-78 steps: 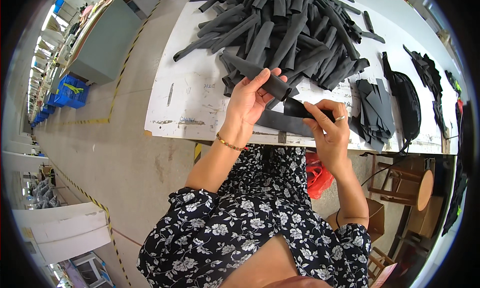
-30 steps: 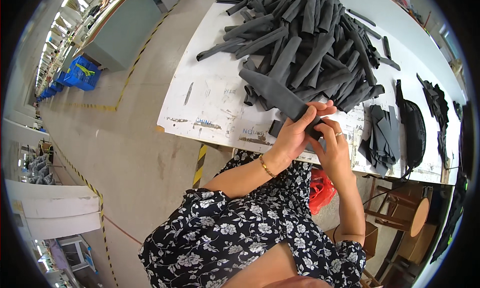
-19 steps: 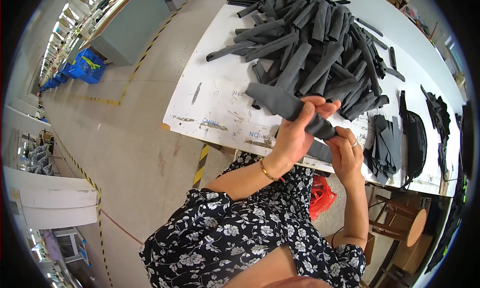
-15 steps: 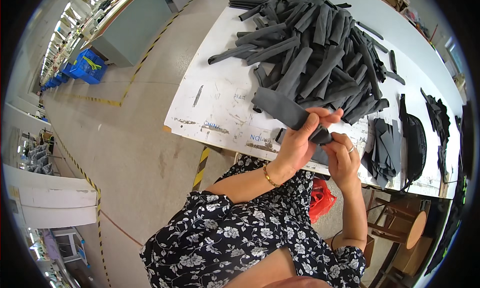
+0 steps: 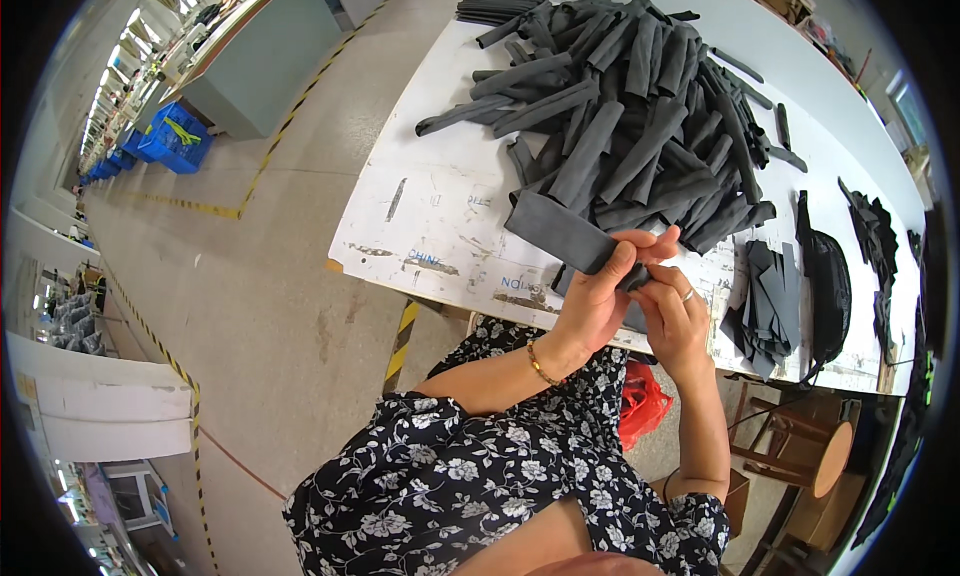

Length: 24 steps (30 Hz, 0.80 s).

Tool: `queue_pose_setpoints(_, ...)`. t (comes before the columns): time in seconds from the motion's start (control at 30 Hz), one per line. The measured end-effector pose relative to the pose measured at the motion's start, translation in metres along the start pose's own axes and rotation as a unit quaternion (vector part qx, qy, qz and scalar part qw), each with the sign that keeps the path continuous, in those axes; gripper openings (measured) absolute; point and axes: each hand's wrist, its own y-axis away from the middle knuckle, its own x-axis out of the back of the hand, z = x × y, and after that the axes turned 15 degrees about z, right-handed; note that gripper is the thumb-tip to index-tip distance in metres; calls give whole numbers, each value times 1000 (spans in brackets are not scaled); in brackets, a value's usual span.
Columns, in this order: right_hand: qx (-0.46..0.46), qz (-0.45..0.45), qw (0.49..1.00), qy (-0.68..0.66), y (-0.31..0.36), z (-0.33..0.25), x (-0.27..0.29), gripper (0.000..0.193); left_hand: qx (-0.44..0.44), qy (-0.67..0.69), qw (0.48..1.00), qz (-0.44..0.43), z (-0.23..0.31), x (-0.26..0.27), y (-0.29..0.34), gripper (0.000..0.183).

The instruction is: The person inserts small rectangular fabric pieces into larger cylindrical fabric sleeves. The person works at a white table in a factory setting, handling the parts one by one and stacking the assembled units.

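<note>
A dark grey fabric strip (image 5: 558, 234) stretches between my hands and the near side of a big heap of dark grey rolled fabric pieces (image 5: 645, 146). My left hand (image 5: 600, 301) grips the strip, thumb on top, with the other fingers behind it. At the strip's near end, which is curled over, my right hand (image 5: 676, 316) pinches the cloth between thumb and fingertips. Both hands are close together above the table's front edge. Part of another grey piece lies on the table beneath them, mostly hidden by my hands.
The white table (image 5: 400, 211) has worn patches. On its right lie a stack of flat grey pieces (image 5: 768, 311), a black pouch (image 5: 828, 296) and black scraps (image 5: 875, 231). Below are a red plastic bag (image 5: 643, 406) and a wooden stool (image 5: 825, 459). Blue crates (image 5: 178, 141) stand far left.
My right hand has shifted slightly left, closer to my left hand, and the strip's near end is curled in more tightly. The far end of the strip has dipped a little.
</note>
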Motion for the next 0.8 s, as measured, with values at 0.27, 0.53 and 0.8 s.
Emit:
queue_pose_setpoints(0.27,-289,207,924,-139,10,-9,-14,7,-65,26,998,2,26,2,-29,44)
queue_pose_setpoints(0.53,-467,138,832,-264,-10,-17,-17,14,-58,-62,991,-103,30,4,-33,39)
queue_pose_setpoints(0.8,-119,174,976,-56,-2,-3,-4,18,-109,-61,988,88,59,58,-25,15)
